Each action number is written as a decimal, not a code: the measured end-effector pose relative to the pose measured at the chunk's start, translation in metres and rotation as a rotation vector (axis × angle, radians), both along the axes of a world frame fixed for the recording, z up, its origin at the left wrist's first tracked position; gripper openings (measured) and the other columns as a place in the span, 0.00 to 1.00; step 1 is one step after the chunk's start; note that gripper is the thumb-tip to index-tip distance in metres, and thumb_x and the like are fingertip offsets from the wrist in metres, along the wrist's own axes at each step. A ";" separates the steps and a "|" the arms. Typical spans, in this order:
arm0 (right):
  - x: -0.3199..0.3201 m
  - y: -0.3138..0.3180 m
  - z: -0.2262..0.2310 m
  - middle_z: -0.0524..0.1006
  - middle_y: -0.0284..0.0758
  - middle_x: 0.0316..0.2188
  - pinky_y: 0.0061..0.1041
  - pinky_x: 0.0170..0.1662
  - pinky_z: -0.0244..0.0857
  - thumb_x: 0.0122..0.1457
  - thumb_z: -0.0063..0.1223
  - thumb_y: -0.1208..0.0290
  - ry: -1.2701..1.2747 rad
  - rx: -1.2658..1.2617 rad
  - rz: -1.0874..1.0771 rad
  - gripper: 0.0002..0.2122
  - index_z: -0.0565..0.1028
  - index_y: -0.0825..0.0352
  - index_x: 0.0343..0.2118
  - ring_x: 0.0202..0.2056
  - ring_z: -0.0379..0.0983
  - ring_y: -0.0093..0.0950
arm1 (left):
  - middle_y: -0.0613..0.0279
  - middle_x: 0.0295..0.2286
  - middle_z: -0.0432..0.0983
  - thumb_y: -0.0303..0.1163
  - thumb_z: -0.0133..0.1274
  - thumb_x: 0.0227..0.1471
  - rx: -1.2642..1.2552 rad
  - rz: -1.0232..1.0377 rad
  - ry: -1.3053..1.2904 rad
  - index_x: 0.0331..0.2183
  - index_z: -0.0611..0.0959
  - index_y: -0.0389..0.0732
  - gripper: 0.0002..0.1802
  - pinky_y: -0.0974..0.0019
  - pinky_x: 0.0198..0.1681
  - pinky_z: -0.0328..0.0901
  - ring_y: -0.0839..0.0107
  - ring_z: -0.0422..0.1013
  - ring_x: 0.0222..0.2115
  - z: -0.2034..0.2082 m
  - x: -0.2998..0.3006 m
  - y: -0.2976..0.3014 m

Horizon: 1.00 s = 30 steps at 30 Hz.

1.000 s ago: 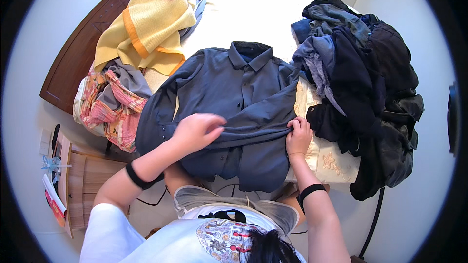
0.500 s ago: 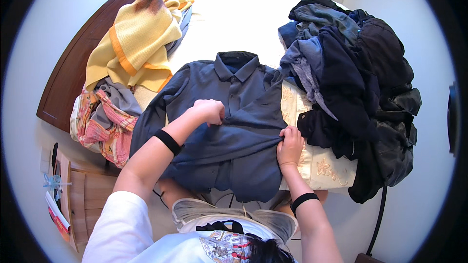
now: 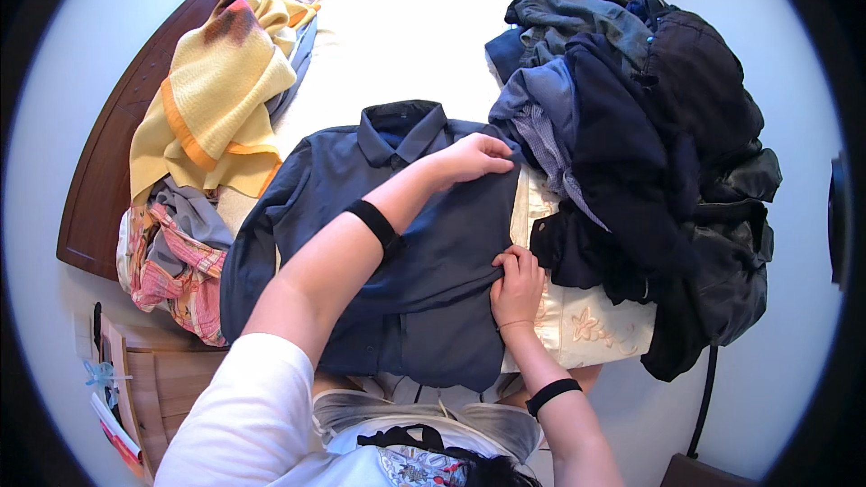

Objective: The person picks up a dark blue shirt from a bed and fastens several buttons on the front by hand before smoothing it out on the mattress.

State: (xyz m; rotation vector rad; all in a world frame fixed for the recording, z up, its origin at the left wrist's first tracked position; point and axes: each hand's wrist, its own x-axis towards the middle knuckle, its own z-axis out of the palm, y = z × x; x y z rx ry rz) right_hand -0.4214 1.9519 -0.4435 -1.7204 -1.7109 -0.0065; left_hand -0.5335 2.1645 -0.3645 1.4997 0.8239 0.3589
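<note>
A dark grey button-up shirt (image 3: 451,243) lies front up at the near edge of the bed, its collar away from me and its hem hanging toward my lap. My left arm reaches across the shirt. At its right shoulder, my left hand (image 3: 471,160) has its fingers drawn together on the cloth. Lower down, my right hand (image 3: 518,287) grips the shirt's right side edge, fingers curled over the fabric. The shirt's right sleeve is mostly hidden; the left one lies bent along the left side.
A heap of dark clothes (image 3: 631,153) rises close on the right. To the left are a yellow blanket (image 3: 221,90) and pink patterned cloth (image 3: 171,261), beside a brown headboard (image 3: 99,171). Pale embroidered bedding (image 3: 586,325) shows beneath. A wooden cabinet (image 3: 176,388) stands at lower left.
My left hand has moved from the middle of the shirt's front up and right to its shoulder. The folds across the front look flatter. My right hand stays at the side edge.
</note>
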 end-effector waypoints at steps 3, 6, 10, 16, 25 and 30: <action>-0.001 0.002 0.002 0.69 0.31 0.35 0.31 0.39 0.57 0.40 0.50 0.81 0.002 -0.011 -0.001 0.11 0.70 0.60 0.28 0.39 0.67 0.33 | 0.53 0.56 0.60 0.36 0.62 0.46 -0.083 -0.095 0.401 0.65 0.37 0.44 0.60 0.66 0.56 0.56 0.65 0.59 0.55 -0.014 -0.008 -0.002; 0.001 0.002 -0.001 0.69 0.31 0.35 0.33 0.39 0.58 0.40 0.52 0.80 0.006 -0.034 0.014 0.11 0.71 0.59 0.28 0.40 0.67 0.34 | 0.47 0.57 0.58 0.42 0.65 0.43 -0.269 0.202 0.309 0.64 0.42 0.38 0.60 0.65 0.60 0.49 0.62 0.55 0.58 -0.013 0.005 -0.014; -0.001 0.002 0.002 0.70 0.31 0.37 0.31 0.40 0.58 0.40 0.51 0.81 -0.004 -0.044 0.004 0.12 0.70 0.60 0.30 0.41 0.67 0.34 | 0.53 0.48 0.71 0.32 0.63 0.46 0.086 0.238 0.030 0.58 0.67 0.41 0.38 0.69 0.49 0.63 0.68 0.68 0.46 -0.031 0.024 -0.003; -0.001 0.003 -0.001 0.70 0.33 0.38 0.32 0.42 0.59 0.41 0.48 0.84 0.091 0.031 -0.031 0.14 0.68 0.61 0.33 0.42 0.68 0.36 | 0.48 0.59 0.56 0.17 0.51 0.49 0.017 0.353 -0.080 0.63 0.57 0.46 0.41 0.67 0.59 0.54 0.63 0.53 0.61 -0.039 -0.012 0.002; 0.005 0.005 -0.007 0.67 0.41 0.34 0.38 0.42 0.62 0.41 0.42 0.87 0.270 0.094 -0.132 0.11 0.67 0.65 0.28 0.39 0.68 0.43 | 0.52 0.51 0.68 0.29 0.57 0.49 0.606 -0.093 0.300 0.54 0.70 0.41 0.30 0.62 0.57 0.59 0.58 0.64 0.53 -0.010 -0.162 -0.098; 0.001 -0.012 0.006 0.66 0.40 0.38 0.34 0.47 0.61 0.40 0.46 0.89 0.225 0.003 -0.013 0.17 0.73 0.63 0.34 0.43 0.66 0.41 | 0.54 0.36 0.75 0.38 0.61 0.45 0.670 0.148 0.736 0.43 0.79 0.40 0.23 0.60 0.45 0.66 0.58 0.72 0.41 0.007 -0.268 -0.183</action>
